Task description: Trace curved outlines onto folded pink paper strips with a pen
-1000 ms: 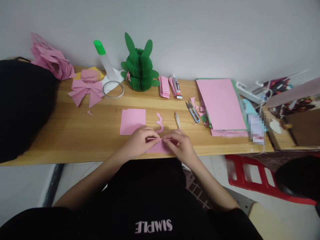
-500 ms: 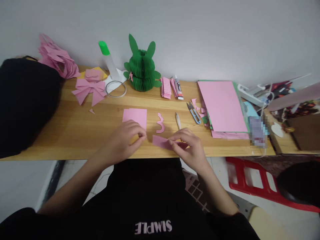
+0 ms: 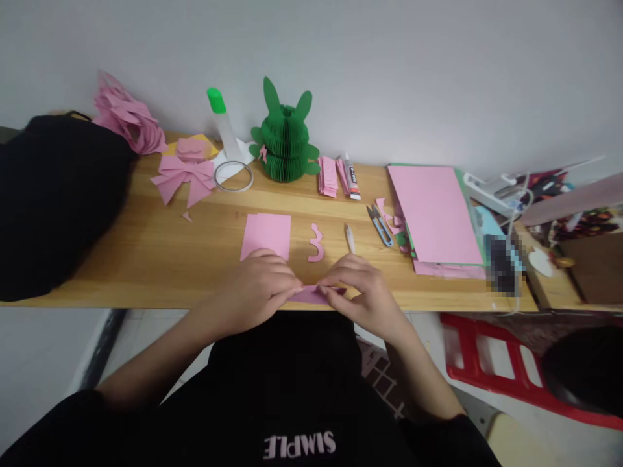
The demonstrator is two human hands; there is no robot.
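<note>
A folded strip of pink paper [image 3: 310,295] lies between my hands at the table's front edge. My left hand [image 3: 260,285] pinches its left end, and my right hand [image 3: 363,292] pinches it on the right. The fingers partly cover both ends of the strip. Just beyond my left hand lie square pink paper sheets [image 3: 267,235]. A pink cutout shaped like a 3 [image 3: 316,243] rests flat past the strip. Farther right are a white pen-like tool [image 3: 350,239] and small blue-handled thread snips [image 3: 380,226].
A green honeycomb-paper rabbit [image 3: 285,143] stands near the wall, beside pink paper bundles [image 3: 328,176] and a glue tube [image 3: 352,178]. Pink sheets [image 3: 433,214] are stacked to the right. At left are a pink paper bow [image 3: 183,176], a green-capped bottle [image 3: 224,123] and a black bag [image 3: 58,207].
My left hand has moved right and taken hold of the strip's left end. The strip, with my right hand on it, has come slightly nearer the table edge. The view has shifted a little.
</note>
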